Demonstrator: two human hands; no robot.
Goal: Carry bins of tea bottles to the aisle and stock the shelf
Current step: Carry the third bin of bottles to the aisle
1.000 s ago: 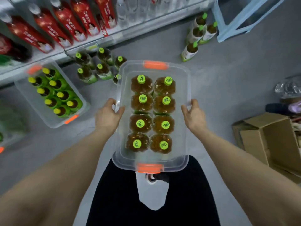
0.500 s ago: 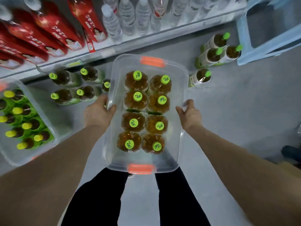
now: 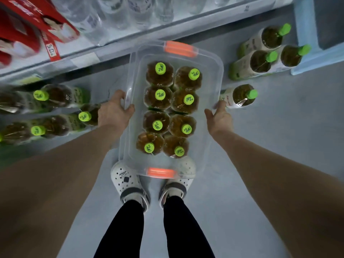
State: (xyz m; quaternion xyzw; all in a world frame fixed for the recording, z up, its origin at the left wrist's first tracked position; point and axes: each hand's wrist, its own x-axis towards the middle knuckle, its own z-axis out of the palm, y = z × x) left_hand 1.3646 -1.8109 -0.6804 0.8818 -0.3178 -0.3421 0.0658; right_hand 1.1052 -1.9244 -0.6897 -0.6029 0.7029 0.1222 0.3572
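Note:
A clear plastic bin (image 3: 211, 84) with orange latches at both ends hangs in front of me above the grey floor. Inside stand several tea bottles (image 3: 158, 94) with lime-green caps, in two rows. My left hand (image 3: 114, 113) grips the bin's left rim, thumb over the edge. My right hand (image 3: 219, 118) grips the right rim the same way. The bin's near end is over my white shoes. The shelf (image 3: 119, 47) edge runs just beyond the bin's far end.
Several loose tea bottles (image 3: 55, 96) stand on the floor at left under the shelf, several more tea bottles (image 3: 260, 60) at right. A light-blue stool leg (image 3: 305, 34) is at far right. Red cartons (image 3: 46, 25) and clear water bottles (image 3: 115, 15) fill the shelf.
I have stepped closer to the shelf and look more steeply down. The bin sits lower over my feet, and the second bin at left has left the view. Both hands keep their grip.

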